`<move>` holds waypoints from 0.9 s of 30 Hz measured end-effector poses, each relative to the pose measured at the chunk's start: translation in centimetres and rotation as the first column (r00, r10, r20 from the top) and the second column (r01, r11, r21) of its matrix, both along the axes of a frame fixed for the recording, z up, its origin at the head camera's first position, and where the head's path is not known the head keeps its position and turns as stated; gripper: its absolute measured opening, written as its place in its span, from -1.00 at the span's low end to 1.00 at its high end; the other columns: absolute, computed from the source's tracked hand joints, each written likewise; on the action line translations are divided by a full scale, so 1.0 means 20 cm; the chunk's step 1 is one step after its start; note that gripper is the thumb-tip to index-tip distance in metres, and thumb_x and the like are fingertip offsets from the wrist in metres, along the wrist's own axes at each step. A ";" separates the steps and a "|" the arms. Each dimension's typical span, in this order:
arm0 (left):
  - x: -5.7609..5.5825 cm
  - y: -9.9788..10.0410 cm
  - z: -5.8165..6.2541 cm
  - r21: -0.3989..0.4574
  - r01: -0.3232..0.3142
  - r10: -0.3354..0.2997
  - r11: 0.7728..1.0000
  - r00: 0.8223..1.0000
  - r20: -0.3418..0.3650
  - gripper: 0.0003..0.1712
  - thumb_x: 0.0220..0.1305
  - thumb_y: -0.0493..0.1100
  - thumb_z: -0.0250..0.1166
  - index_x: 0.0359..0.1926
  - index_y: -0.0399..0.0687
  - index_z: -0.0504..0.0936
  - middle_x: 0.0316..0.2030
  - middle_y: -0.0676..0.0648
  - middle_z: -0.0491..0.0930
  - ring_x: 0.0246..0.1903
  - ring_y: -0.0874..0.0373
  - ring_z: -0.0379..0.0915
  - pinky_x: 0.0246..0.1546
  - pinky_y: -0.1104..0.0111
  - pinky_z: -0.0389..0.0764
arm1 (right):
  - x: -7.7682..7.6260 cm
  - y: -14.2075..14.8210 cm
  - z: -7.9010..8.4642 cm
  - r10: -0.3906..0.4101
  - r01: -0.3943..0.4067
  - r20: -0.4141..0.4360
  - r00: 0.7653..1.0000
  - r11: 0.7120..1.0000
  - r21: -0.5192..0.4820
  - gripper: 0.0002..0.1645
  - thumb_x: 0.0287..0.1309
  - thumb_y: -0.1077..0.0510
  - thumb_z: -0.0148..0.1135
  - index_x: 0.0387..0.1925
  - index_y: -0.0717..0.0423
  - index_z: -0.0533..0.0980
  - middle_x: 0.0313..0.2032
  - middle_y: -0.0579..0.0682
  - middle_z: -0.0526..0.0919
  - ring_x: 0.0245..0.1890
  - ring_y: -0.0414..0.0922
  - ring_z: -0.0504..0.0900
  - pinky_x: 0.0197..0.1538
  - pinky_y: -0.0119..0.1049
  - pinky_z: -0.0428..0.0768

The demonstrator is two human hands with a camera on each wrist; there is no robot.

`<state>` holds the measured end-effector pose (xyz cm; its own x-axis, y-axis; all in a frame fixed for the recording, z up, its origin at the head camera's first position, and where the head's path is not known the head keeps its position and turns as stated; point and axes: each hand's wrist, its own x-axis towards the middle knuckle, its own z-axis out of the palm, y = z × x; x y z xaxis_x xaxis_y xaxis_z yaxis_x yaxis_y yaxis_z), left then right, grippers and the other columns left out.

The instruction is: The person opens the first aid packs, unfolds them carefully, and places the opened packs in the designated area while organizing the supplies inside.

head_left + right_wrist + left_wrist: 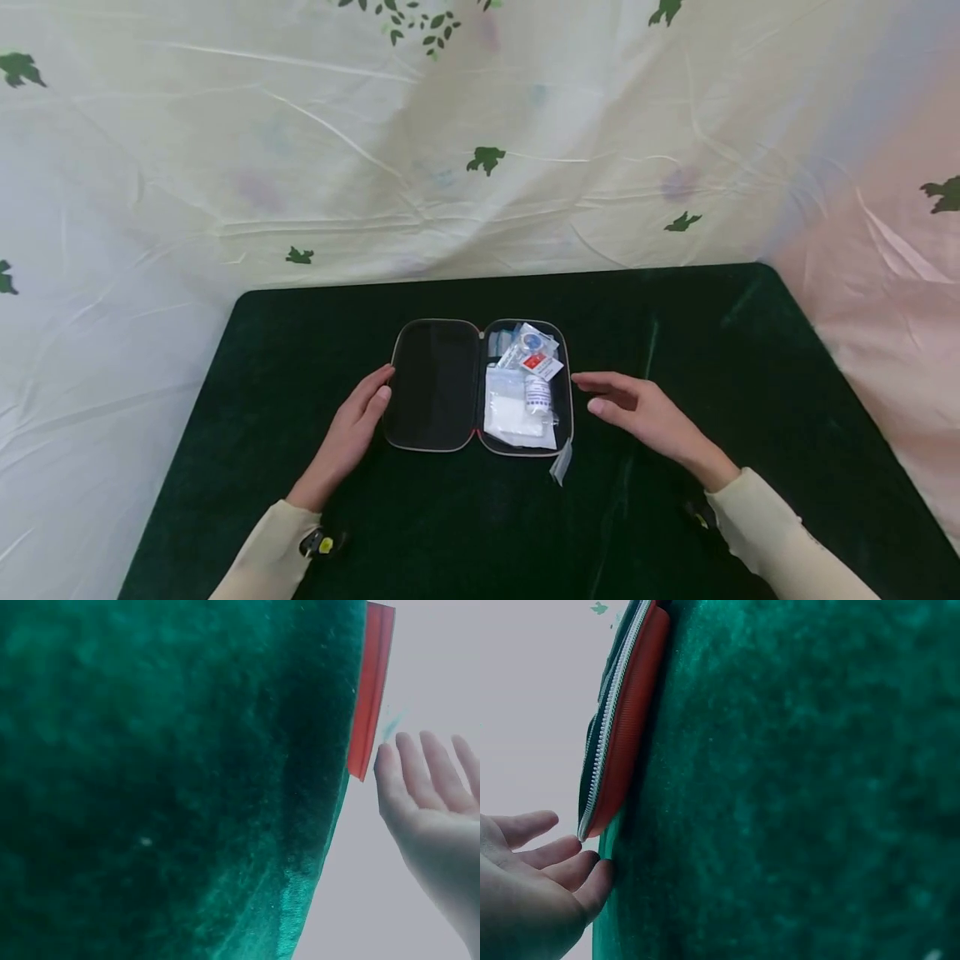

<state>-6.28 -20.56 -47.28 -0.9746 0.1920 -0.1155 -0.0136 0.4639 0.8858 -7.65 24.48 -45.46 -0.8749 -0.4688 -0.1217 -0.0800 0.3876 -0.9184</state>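
Observation:
A zippered case lies unfolded on the table, black inside and red outside, as its side shows in the left wrist view. Its right half holds a folded white packet, a small white roll with blue print and clear plastic sachets, one with a red label. My left hand is at the outer edge of the left half, fingertips right at the zipper rim, fingers relaxed. Just off the right edge, my right hand hovers with loosely bent fingers and nothing in them.
Dark green velvet covers the table. A whitish tag or strip hangs from the case's lower right corner. Behind the table and along both sides hangs a pale cloth with green leaf prints.

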 end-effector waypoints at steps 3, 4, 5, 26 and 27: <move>0.00 0.00 0.00 0.010 -0.003 0.003 1.000 1.000 0.007 -0.35 0.68 0.15 -0.13 0.58 -0.04 0.23 0.60 -0.16 0.09 0.57 -0.17 -0.03 0.48 -0.22 0.06 | 0.02 0.00 -0.01 0.044 -0.044 0.006 0.999 0.999 -0.022 -0.48 0.46 0.07 0.25 0.38 -0.01 0.47 0.33 0.07 0.55 0.29 0.07 0.55 0.21 -0.37 0.56; 0.01 -0.01 0.00 0.011 -0.003 0.003 1.000 1.000 0.008 -0.35 0.68 0.15 -0.14 0.58 -0.05 0.24 0.60 -0.16 0.09 0.57 -0.18 -0.03 0.48 -0.22 0.06 | 0.02 0.00 -0.01 0.060 -0.060 0.007 0.998 0.998 -0.024 -0.48 0.44 0.07 0.28 0.37 -0.03 0.48 0.32 0.05 0.55 0.29 0.01 0.55 0.23 -0.37 0.55; 0.01 -0.01 0.00 0.011 -0.003 0.003 1.000 1.000 0.008 -0.35 0.68 0.15 -0.14 0.58 -0.05 0.24 0.60 -0.16 0.08 0.57 -0.18 -0.03 0.48 -0.22 0.06 | 0.03 -0.01 -0.02 0.074 -0.074 0.010 0.997 0.997 -0.022 -0.48 0.42 0.07 0.29 0.36 -0.04 0.49 0.31 0.02 0.56 0.29 -0.04 0.54 0.25 -0.37 0.53; 0.01 0.00 -0.01 0.033 -0.021 0.019 0.999 0.998 0.054 -0.37 0.68 0.17 -0.14 0.53 -0.05 0.32 0.61 -0.13 0.07 0.58 -0.18 -0.05 0.47 -0.25 0.06 | 0.02 -0.07 -0.05 0.272 -0.271 -0.021 0.962 0.961 0.065 -0.71 0.38 0.05 0.32 0.10 -0.11 0.65 0.04 -0.18 0.66 0.06 -0.15 0.62 0.11 -0.23 0.59; 0.01 0.00 -0.01 0.035 -0.021 0.019 0.999 0.998 0.055 -0.37 0.68 0.17 -0.14 0.53 -0.05 0.32 0.61 -0.13 0.07 0.58 -0.18 -0.05 0.48 -0.25 0.05 | 0.02 -0.08 -0.05 0.276 -0.274 -0.022 0.961 0.960 0.062 -0.73 0.38 0.06 0.32 0.08 -0.10 0.66 0.02 -0.18 0.66 0.06 -0.15 0.63 0.11 -0.23 0.60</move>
<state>-6.02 -20.63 -47.42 -0.9707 0.1771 -0.1624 -0.0718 0.4311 0.8994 -7.29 22.96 -46.54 -0.7165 -0.6850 -0.1317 -0.2180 0.3992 -0.8905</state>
